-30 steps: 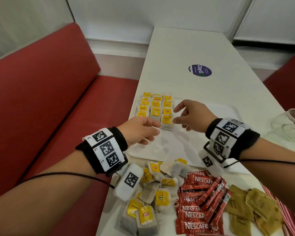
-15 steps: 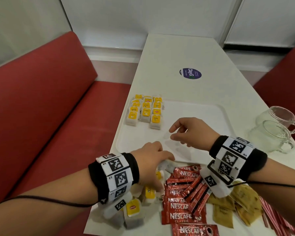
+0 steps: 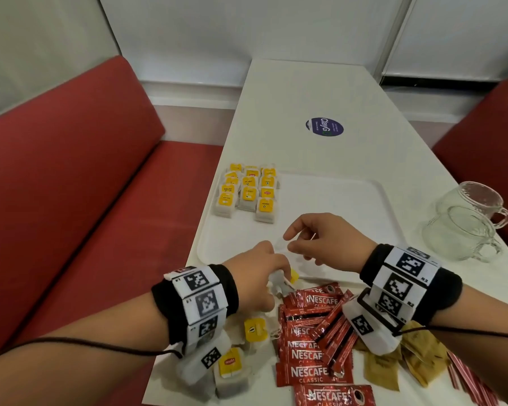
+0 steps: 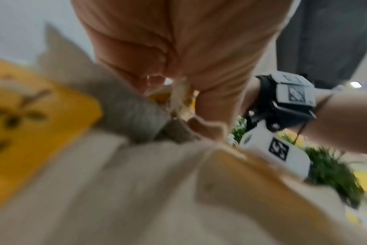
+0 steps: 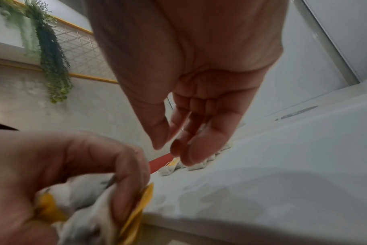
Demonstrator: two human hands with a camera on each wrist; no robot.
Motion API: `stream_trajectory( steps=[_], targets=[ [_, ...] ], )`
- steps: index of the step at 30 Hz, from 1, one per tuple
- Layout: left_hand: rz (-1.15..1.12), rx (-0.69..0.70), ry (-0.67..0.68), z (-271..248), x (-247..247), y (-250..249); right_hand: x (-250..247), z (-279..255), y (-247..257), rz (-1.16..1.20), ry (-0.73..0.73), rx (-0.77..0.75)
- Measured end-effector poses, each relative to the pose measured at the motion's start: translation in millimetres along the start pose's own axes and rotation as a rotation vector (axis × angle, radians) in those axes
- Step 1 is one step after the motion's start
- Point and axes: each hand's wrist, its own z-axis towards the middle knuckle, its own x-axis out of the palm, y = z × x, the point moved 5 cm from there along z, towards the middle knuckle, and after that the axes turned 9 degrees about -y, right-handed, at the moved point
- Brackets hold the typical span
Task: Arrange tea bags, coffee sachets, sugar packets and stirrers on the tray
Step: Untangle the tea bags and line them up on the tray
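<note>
While L hand [image 3: 257, 281] pinches it, tea bag [image 3: 280, 281] looks crumpled w/ yellow tag.

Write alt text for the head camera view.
The left hand pinches tea bags at the near edge of a white tray, the right hand empty beside it. Tea bag rows fill the tray's far left corner; coffee sachets lie nearer.

Loose tea bags [image 4: 136, 190] blur (left wrist view); stirrers [image 3: 475, 385] cut off.
</note>
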Motion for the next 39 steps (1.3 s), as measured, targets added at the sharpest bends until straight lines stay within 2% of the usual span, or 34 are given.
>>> stream_trajectory(
  steps=[3, 6, 10, 14, 16, 20, 25, 30, 35, 39],
  targets=[
    [-0.194, -0.045, -0.061, 5.9, -14.7, 9.5, 3.1, -2.3, 4.1, 0.035, 0.052, -0.030],
    [-0.556, -0.120, -0.075, 9.3, -27.8, 21.2, 3.2, -2.3, 7.0, 0.089, 0.067, -0.029],
    [-0.985, -0.187, -0.006, 11.0, -37.3, 26.0, 1.6, 0.2, 12.5, 0.315, 0.125, 0.041],
    [-1.247, -0.231, 0.097, 12.4, -41.1, 26.0, -1.4, 2.5, 19.6, 0.355, 0.129, -0.045],
    [-1.302, -0.253, 0.119, 14.1, -41.8, 26.6, -3.2, 6.6, 18.3, 0.365, 0.091, -0.037],
    [-1.326, -0.368, 0.053, 19.5, -40.6, 37.3, -8.4, 13.1, 15.6, 0.393, 0.020, 0.031],
    [-1.337, -0.402, 0.045, 19.8, -42.1, 40.6, -13.3, 16.8, 13.1, 0.438, -0.033, 0.076],
    [-1.397, -0.407, 0.094, 16.8, -43.1, 38.1, -14.4, 18.1, 14.2, 0.613, -0.025, 0.147],
    [-1.334, -0.425, 0.089, 14.6, -40.5, 37.5, -15.1, 20.3, 15.2, 0.638, -0.036, 0.122],
    [-1.311, -0.437, 0.085, 12.1, -39.0, 37.7, -13.5, 17.1, 20.3, 0.620, 0.069, 0.079]
  ],
)
